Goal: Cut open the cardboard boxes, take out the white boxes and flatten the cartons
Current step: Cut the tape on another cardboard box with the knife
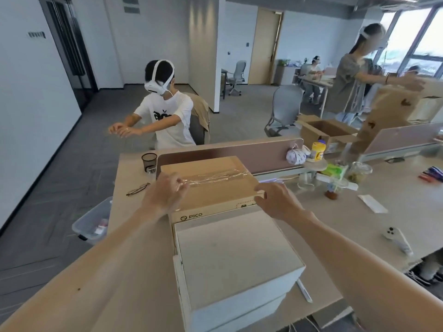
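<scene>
Cardboard box [211, 180] on counter [359, 212], tape [215, 177] pinched in left hand [165, 195]. Right hand [275, 200] curled over the corner: best pressing down firmly, peeling low along the seam.

On the desk [395, 212], a mesh cup [149, 161] stands at ten o'clock, glasses [138, 189] just below it; a bin [92, 222] sits off the desk's edge at nine; a yellow tub [318, 152] and a patterned pouch [296, 156] sit by the divider [215, 155] at one o'clock; a jar [358, 172] at two; a controller [398, 239] at four; a seated person [167, 113] in a headset at eleven.
</scene>
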The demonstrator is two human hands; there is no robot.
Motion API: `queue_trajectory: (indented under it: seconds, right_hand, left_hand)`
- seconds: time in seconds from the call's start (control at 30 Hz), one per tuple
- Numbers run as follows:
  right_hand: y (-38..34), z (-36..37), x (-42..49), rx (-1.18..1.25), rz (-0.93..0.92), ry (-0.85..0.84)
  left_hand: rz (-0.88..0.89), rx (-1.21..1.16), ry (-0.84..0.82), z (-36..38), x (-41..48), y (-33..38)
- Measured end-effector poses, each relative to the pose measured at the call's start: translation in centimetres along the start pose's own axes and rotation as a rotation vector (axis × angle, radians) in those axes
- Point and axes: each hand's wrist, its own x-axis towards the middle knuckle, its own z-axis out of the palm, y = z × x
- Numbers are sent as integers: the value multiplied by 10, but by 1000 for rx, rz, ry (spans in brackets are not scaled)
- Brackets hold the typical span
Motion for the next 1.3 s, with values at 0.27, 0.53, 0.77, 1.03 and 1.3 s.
queue_trajectory:
  seconds: [0.27,0.53,0.77,1.03,1.3]
  right_hand:
    - [12,20,83,-57,64,-142]
    - [17,49,148,4,131,-303]
    - [32,61,177,132,15,-310]
    - [47,60,183,199,-39,-281]
    - [57,32,177,347,-24,-121]
  left_hand:
    - [-261,-23,-196,36,63,-17]
    - [-353,-59,-242,50,86,-15]
    - [-518,-76,-200,52,91,-10]
    - [-520,-24,-89,47,90,12]
    - [-376,-31,53,33,94,44]
